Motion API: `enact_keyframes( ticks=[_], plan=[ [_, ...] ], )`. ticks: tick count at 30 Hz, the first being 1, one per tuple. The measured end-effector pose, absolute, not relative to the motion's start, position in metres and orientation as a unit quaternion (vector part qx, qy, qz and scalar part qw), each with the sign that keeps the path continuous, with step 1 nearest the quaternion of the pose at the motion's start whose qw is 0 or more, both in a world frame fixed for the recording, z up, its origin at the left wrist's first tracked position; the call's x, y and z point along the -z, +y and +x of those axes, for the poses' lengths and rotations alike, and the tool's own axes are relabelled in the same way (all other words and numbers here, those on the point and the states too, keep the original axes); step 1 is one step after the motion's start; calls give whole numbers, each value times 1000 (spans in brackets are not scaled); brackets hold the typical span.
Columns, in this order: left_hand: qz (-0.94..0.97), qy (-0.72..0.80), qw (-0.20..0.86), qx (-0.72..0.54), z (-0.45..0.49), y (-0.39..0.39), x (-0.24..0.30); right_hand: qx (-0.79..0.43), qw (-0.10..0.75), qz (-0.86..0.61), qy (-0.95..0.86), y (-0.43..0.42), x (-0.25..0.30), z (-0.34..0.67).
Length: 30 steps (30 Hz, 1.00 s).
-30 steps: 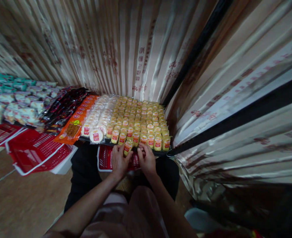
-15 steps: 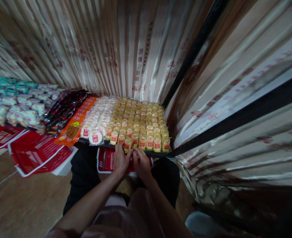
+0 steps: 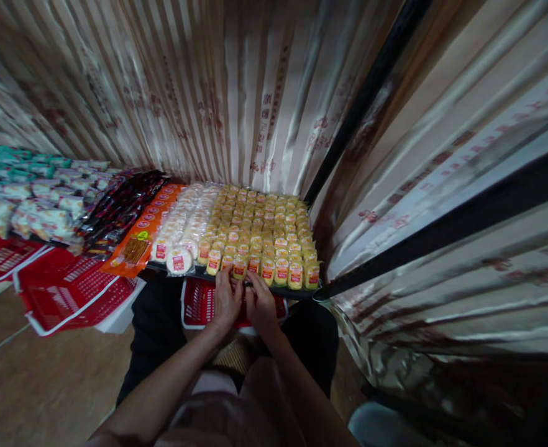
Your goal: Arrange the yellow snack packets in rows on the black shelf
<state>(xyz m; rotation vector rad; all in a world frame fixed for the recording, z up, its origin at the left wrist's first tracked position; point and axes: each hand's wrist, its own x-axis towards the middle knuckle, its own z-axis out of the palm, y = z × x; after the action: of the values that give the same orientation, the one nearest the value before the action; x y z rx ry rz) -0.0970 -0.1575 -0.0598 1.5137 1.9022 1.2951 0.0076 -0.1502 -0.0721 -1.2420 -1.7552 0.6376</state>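
Observation:
Small yellow wrapped cakes (image 3: 281, 270) with red labels stand in close rows on a dark shelf in front of me. At the front edge, one yellow cake pack (image 3: 239, 267) stands between the fingertips of both hands. My left hand (image 3: 227, 301) is on its left side, fingers stretched toward the row and thumb apart. On the right, my right hand (image 3: 261, 304) reaches up with its fingers parted, their tips touching or very near the front packs. Whether either hand presses on a pack is hard to see.
White round wrapped crackers (image 3: 179, 261), an orange snack bag (image 3: 138, 239), dark packets (image 3: 120, 208) and white-and-green packs (image 3: 45, 198) lie to the left. A red basket (image 3: 199, 304) sits below my hands, another red basket (image 3: 69, 292) farther left. Pleated curtains (image 3: 264, 81) hang behind.
The yellow cake pack between my hands has moved slightly back, level with the front row. My right hand's fingers have come apart from the left hand and spread toward the packs.

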Motion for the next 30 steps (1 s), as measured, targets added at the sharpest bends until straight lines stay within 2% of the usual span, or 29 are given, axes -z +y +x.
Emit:
enact_keyframes(
  ticks=[7,14,30],
  plan=[
    [572,650,143,-480,-100,-155,66,-200,446,-489,-722,-153,82,2],
    [620,649,122,-423,-103,-156,72,-179,441,-484,-734,-150,86,-3],
    [639,634,159,-407,-107,-148,73,-150,440,-488,-738,-153,93,-1]
  ],
)
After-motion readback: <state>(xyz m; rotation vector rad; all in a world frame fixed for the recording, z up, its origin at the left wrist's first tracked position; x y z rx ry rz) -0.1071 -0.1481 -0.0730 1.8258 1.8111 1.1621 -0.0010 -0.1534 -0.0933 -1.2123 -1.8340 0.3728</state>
